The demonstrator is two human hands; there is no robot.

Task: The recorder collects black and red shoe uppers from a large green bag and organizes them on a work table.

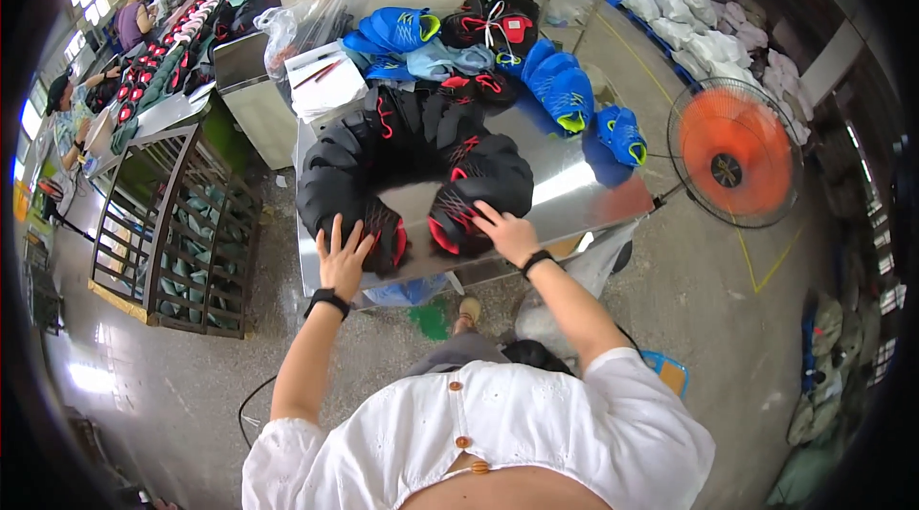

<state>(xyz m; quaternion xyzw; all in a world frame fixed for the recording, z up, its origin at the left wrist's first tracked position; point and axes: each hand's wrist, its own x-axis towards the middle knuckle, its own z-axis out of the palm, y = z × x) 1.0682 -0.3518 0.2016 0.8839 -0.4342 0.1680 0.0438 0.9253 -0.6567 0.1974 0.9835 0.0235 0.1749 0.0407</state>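
Observation:
Two curved rows of nested black shoe uppers with red trim lie on a shiny metal table (407, 202), the left row (335, 161) and the right row (493, 166). My left hand (342, 256) rests with spread fingers on the near end of the left row. On the near end of the right row, my right hand (507, 234) lays its outstretched fingers over the upper's side; its fingertips are partly hard to make out. Both near uppers show red collars and criss-cross lacing facing me.
Blue shoe uppers (555, 89) lie on the table's far and right parts, near a paper pad (325, 81) with pens. An orange fan (735, 156) stands at right. A slatted crate (177, 232) stands at left, with co-workers (134, 17) beyond along a line of shoes.

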